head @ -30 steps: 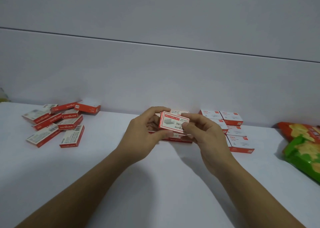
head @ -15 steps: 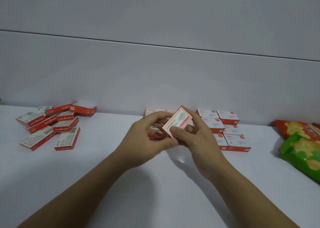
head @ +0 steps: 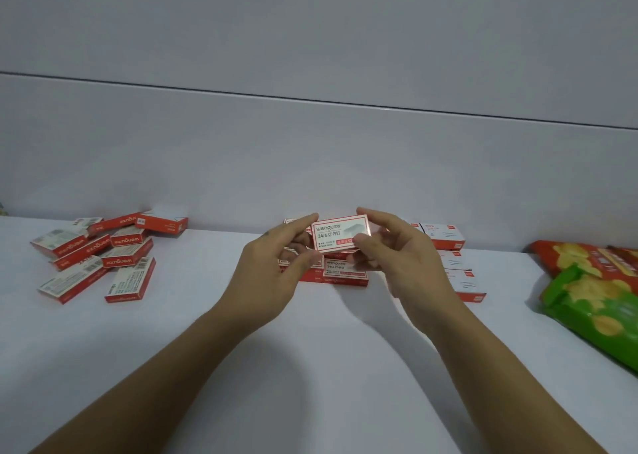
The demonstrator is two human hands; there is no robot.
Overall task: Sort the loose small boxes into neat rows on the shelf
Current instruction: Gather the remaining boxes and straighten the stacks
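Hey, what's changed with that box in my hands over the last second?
The held box was turned half round between the left hand and right hand: its print, upside down before, now reads upright. Both hands kept their hold. The loose pile, the sorted rows and the snack bags stayed put.

I am standing at what is looking like a small shop's shelf (head: 310,367): a white board running along a plain panelled wall (head: 310,160), carrying many identical red-and-white boxes, a loose heap (head: 100,257) and neat rows (head: 448,238), like the staple box (head: 340,234) I am holding, with bright snack bags (head: 593,308) lying alongside.
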